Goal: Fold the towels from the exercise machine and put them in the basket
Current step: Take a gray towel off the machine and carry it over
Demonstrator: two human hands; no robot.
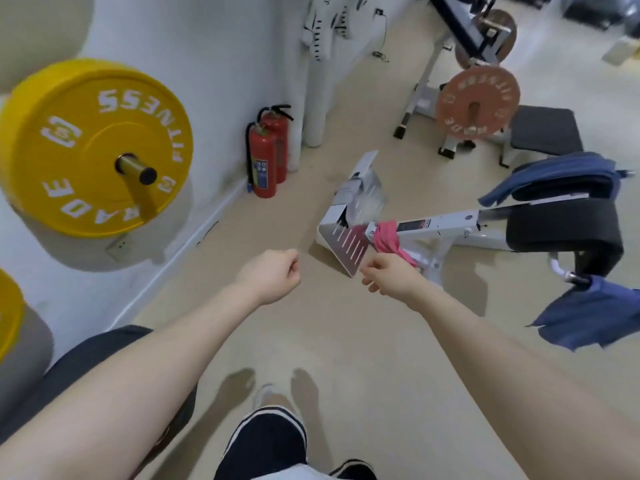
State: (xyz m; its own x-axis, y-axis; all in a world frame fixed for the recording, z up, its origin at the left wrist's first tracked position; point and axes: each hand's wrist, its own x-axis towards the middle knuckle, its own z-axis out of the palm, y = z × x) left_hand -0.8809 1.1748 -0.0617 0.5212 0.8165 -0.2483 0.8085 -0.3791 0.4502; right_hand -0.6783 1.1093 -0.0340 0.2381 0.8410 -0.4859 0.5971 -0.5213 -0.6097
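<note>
A pink towel (388, 237) hangs bunched over the white frame of a low exercise machine (446, 223). One blue towel (557, 171) lies over the machine's black pad. Another blue towel (595, 322) hangs from a handle at the right. My right hand (388, 277) is just in front of the pink towel's lower end, its fingers curled with nothing seen in them. Left of it, my left hand (273, 273) is held out over the floor as a fist and holds nothing. No basket is in view.
A yellow weight plate (93, 147) on a bar juts out at the left by the white wall. Two red fire extinguishers (266, 154) stand by the wall. A rack with brown plates (479, 102) and a dark bench (545, 131) stand behind the machine. Beige floor lies underfoot.
</note>
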